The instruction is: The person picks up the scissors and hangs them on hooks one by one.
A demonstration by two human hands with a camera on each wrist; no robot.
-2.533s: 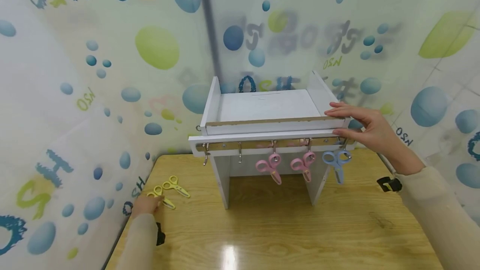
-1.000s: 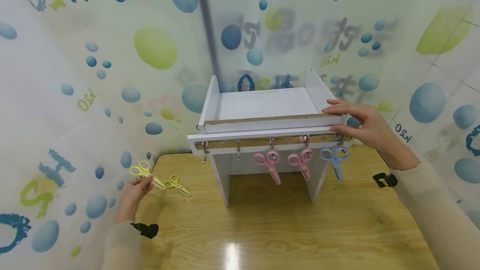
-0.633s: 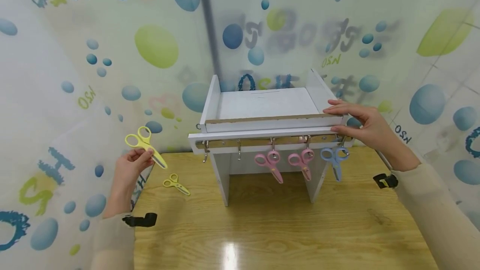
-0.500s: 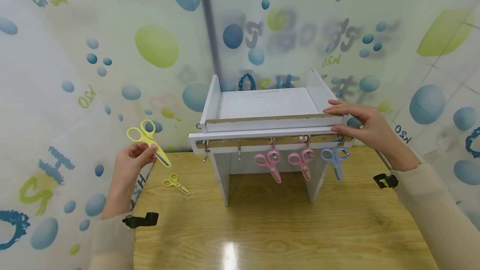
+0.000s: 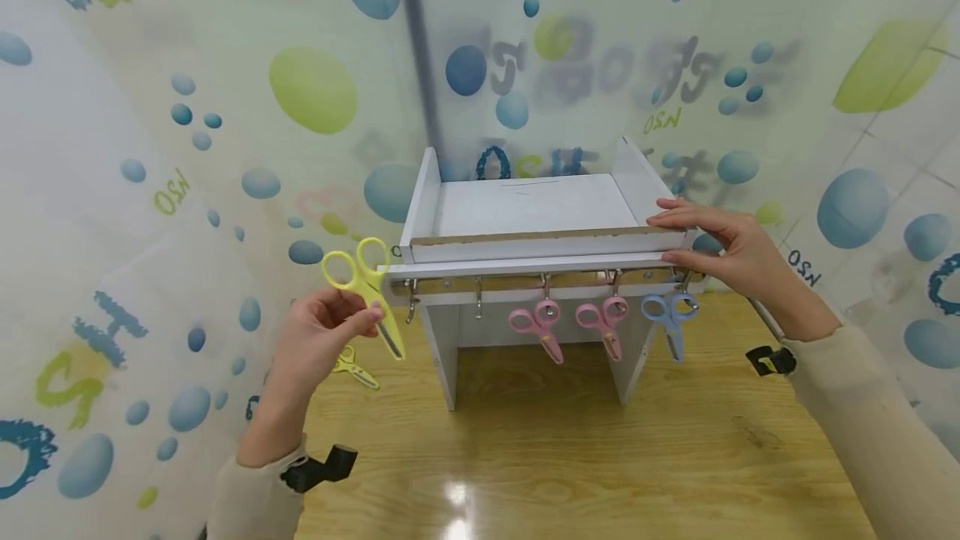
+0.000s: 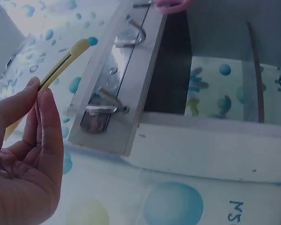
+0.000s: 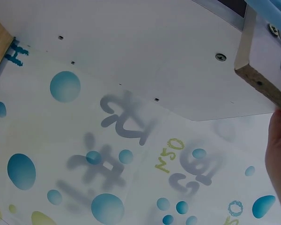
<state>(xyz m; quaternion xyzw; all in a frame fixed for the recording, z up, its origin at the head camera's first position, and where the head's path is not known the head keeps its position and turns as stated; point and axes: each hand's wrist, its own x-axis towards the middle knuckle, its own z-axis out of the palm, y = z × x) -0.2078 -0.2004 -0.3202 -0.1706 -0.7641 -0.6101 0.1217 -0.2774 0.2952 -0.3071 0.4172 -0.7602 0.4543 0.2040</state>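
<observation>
My left hand [image 5: 300, 352] pinches a pair of yellow scissors [image 5: 369, 286] between thumb and fingers, handles up and blades slanting down. These scissors stand in front of the left end of a hook rail [image 5: 442, 291], apart from its bare leftmost hook [image 6: 103, 108]. A second bare hook [image 5: 479, 298] follows. Two pairs of pink scissors [image 5: 546, 338] and a pair of blue scissors [image 5: 672, 325] hang from hooks further right. My right hand [image 5: 738, 252] grips the right end of the white rack [image 5: 540, 252], fingers on top and thumb lower on the rail.
Another pair of yellow scissors [image 5: 358, 372] lies on the wooden table [image 5: 570, 473], partly hidden behind my left hand. Patterned sheeting [image 5: 315, 94] stands close behind and to the left. Beneath the rack, its side panels [image 5: 442, 357] reach down to the table.
My left hand has picked one pair of yellow scissors off the table, lifted it and carried it right to the rail's left end. My right hand stays on the rack.
</observation>
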